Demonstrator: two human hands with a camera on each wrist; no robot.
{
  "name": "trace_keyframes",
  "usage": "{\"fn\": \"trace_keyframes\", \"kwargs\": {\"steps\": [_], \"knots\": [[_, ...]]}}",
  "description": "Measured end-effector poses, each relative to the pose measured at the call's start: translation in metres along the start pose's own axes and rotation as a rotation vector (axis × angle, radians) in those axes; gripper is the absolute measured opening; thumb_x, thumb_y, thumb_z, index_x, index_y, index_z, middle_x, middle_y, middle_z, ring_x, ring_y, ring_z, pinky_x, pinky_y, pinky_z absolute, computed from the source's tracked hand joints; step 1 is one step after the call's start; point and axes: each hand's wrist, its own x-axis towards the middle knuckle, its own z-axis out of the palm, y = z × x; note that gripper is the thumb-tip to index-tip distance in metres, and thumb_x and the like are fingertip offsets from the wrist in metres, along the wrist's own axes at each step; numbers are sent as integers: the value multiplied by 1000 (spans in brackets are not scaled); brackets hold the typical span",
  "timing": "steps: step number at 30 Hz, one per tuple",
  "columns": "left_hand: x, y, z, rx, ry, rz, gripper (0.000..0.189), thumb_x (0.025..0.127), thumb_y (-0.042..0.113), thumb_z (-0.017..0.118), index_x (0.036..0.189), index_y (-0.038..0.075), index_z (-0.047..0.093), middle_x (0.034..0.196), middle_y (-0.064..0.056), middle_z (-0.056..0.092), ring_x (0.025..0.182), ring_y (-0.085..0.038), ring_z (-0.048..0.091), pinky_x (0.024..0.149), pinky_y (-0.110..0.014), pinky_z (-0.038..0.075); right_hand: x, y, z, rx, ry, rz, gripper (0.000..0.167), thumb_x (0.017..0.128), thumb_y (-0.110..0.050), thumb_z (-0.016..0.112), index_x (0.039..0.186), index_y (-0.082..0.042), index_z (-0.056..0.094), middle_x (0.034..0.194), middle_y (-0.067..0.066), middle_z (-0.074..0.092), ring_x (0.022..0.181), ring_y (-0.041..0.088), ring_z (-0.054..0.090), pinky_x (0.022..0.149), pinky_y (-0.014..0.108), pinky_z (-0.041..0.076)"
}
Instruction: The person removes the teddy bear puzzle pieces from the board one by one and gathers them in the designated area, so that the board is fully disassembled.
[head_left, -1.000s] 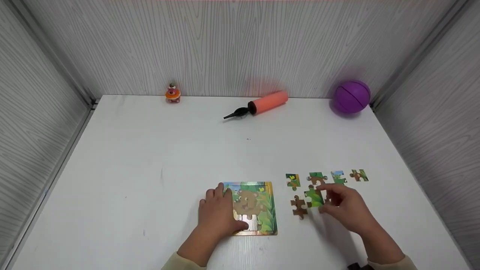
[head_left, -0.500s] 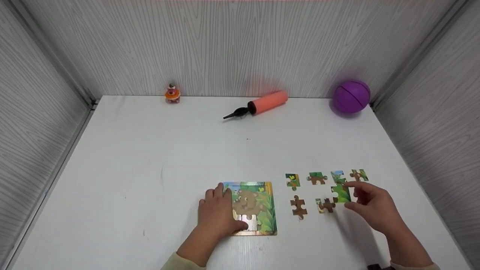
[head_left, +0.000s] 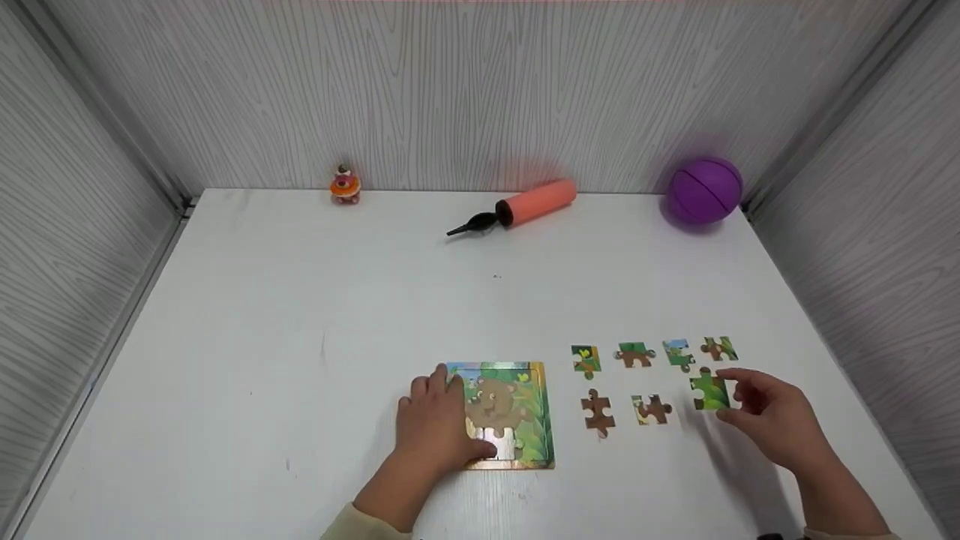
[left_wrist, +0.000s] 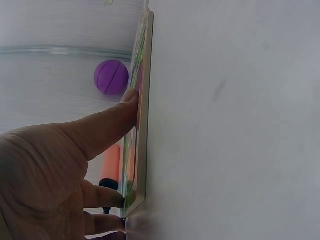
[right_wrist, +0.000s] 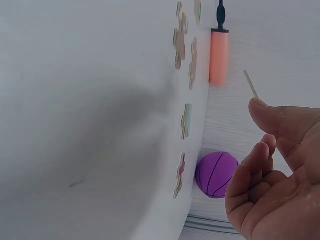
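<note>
My left hand (head_left: 433, 427) rests over the left side of a square puzzle board (head_left: 534, 420) with a bear picture. Its thumb (left_wrist: 120, 112) presses on the board's face in the left wrist view, and the other fingers reach its edge. Off to the right, my right hand (head_left: 776, 420) pinches a green puzzle piece (head_left: 709, 393) by its right side, between thumb and forefinger. The right wrist view shows that piece edge-on as a thin strip (right_wrist: 251, 84), raised off the table. Part of the board lies hidden under the left hand.
Several loose pieces lie between board and right hand, including a brown piece (head_left: 598, 412), a brown-and-white piece (head_left: 652, 409) and a blue-green piece (head_left: 678, 352). Along the back wall are a small figurine (head_left: 345, 185), an orange hand pump (head_left: 536, 204) and a purple ball (head_left: 705, 191).
My right hand has carried the green piece to the right, away from the brown pieces, uncovering the brown-and-white piece. The left hand stays put on the board.
</note>
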Motion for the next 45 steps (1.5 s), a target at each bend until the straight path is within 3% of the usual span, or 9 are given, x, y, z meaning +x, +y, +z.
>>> {"fn": "trace_keyframes", "kwargs": {"steps": [11,20,29,45], "knots": [[1,-1,0,4,-5,3,114,68,60,96,150,-7,53,160,-27,40,141,-45,40,105,-64,41,7,29,-4,-26,-164,62,55,83,2,84,135,1,67,100,11,61,82,20,52,64,27,46],[-1,-2,-1,22,-10,-5,115,68,62,95,151,-6,52,161,-26,40,140,-45,41,105,-64,41,14,42,1,-25,-221,84,54,82,2,84,134,1,69,101,11,62,87,23,55,65,29,48],[-2,0,0,15,4,4,114,67,60,96,150,-6,53,161,-27,41,140,-44,41,104,-61,42,21,41,6,-10,-256,138,56,81,0,85,135,1,68,102,12,63,89,25,55,67,31,49],[-1,0,-1,18,6,8,115,67,61,96,150,-6,53,161,-26,40,139,-44,41,102,-61,42,30,46,7,-14,-304,160,51,84,2,83,133,2,68,95,9,58,85,24,52,61,31,46]]}}
